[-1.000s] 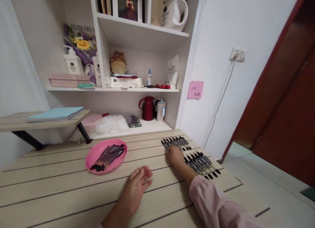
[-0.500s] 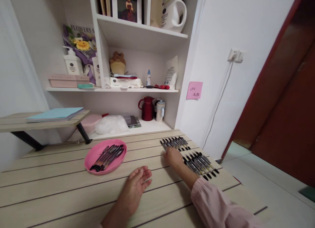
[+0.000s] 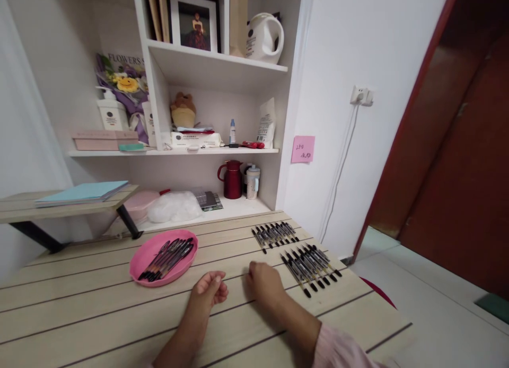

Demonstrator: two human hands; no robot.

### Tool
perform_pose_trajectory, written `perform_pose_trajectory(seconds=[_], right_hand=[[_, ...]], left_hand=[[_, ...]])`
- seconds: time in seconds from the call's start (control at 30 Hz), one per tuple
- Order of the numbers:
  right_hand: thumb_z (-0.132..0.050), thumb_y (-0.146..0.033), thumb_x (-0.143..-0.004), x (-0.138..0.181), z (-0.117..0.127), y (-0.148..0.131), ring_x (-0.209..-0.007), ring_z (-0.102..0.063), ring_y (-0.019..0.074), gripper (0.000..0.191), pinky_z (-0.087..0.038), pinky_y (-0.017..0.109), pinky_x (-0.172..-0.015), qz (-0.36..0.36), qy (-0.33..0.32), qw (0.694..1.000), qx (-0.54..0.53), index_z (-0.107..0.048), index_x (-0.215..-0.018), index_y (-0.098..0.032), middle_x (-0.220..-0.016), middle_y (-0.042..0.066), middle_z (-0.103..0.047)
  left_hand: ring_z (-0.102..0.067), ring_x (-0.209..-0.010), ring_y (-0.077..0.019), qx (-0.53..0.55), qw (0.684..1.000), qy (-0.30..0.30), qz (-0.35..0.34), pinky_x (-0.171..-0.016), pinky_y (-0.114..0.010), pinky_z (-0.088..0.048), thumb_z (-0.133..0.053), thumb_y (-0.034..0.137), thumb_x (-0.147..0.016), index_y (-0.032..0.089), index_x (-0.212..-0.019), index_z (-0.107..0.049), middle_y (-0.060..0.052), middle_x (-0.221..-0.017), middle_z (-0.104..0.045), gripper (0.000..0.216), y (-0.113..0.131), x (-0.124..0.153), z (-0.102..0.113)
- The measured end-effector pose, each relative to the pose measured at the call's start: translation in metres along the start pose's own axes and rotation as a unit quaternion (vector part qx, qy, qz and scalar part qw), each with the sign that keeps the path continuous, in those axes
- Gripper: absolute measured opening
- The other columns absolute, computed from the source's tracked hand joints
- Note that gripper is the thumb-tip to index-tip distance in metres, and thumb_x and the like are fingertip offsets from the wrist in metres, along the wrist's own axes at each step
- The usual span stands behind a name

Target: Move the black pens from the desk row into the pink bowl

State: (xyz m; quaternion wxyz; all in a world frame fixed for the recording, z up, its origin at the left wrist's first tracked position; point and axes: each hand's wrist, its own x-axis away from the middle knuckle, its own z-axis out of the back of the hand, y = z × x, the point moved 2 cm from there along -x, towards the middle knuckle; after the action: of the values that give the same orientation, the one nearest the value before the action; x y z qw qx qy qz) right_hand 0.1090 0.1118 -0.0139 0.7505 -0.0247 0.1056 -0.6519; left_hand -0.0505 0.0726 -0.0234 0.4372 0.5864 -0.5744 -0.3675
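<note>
My left hand (image 3: 207, 295) is just above the table near its front, fingers loosely curled in and thumb resting over them; no object shows in it. My right hand (image 3: 265, 284) is to its right, back upward and fingers curled under, with nothing visible in its grasp. Beyond the right hand lies a row of black-capped pens (image 3: 274, 234). A second row of similar pens (image 3: 310, 267) lies closer, just right of that hand. Several more pens (image 3: 169, 259) are heaped in a pink round tray (image 3: 137, 259) to the left of both hands.
The wooden table (image 3: 119, 325) meets a white shelf unit (image 3: 222, 151) at the back. A red jug (image 3: 233, 181) and a pale cup (image 3: 253, 182) stand on its lowest shelf. At left, a raised stand (image 3: 125, 198) holds blue paper (image 3: 85, 192). A pink note (image 3: 303, 149) is on the wall.
My right hand has drawn back from the far pen row toward me and left, leaving a pen at that row's left end. My left hand has curled its fingers. The camera view has shifted slightly.
</note>
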Motion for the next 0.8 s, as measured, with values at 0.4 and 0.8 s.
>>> perform_pose_trajectory(seconds=[0.4, 0.8], right_hand=[[-0.042, -0.015, -0.083, -0.066, -0.009, 0.051, -0.089, -0.064, 0.0248, 0.027, -0.046, 0.032, -0.074, -0.095, 0.044, 0.994, 0.036, -0.060, -0.101, -0.006, -0.098, 0.022, -0.064], [-0.040, -0.016, -0.083, -0.076, -0.012, 0.051, -0.092, -0.063, 0.0258, 0.029, -0.045, 0.032, -0.075, -0.097, 0.042, 0.994, 0.035, -0.060, -0.101, -0.005, -0.100, 0.023, -0.064]], left_hand=[[-0.053, -0.052, -0.0111, -0.018, 1.000, -0.007, -0.009, -0.054, -0.025, -0.043, -0.071, 0.043, -0.058, 0.016, -0.077, -0.062, 0.002, -0.054, -0.060, 0.034, -0.012, -0.008, 0.004], [-0.052, -0.047, -0.0105, -0.024, 0.999, -0.023, 0.032, -0.049, -0.023, -0.040, -0.074, 0.051, -0.048, 0.015, -0.073, -0.058, 0.002, -0.050, -0.058, 0.047, -0.022, -0.025, 0.011]])
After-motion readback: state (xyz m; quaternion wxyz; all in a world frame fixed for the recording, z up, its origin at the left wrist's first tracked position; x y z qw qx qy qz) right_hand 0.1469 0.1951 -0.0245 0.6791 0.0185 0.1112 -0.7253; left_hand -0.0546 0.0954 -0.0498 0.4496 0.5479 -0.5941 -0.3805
